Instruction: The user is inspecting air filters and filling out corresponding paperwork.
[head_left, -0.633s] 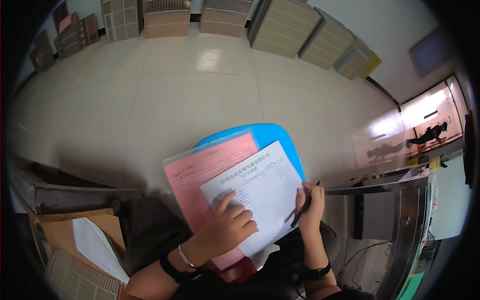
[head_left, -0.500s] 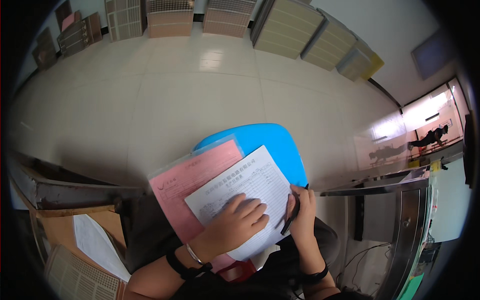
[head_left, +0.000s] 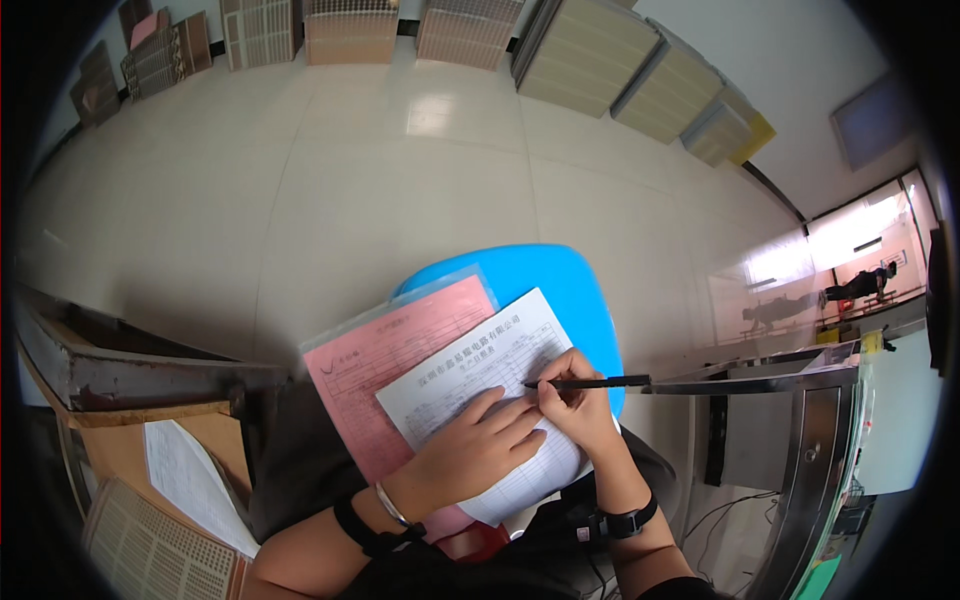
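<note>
- Head view: my left hand lies flat, fingers spread, on the white form, pinning it down.
- My right hand is closed around a black pen, its tip on the form's right part.
- The form lies over a pink sheet, near me, on what seems a blue seat.
- 1 steel cabinet stands at right.
</note>
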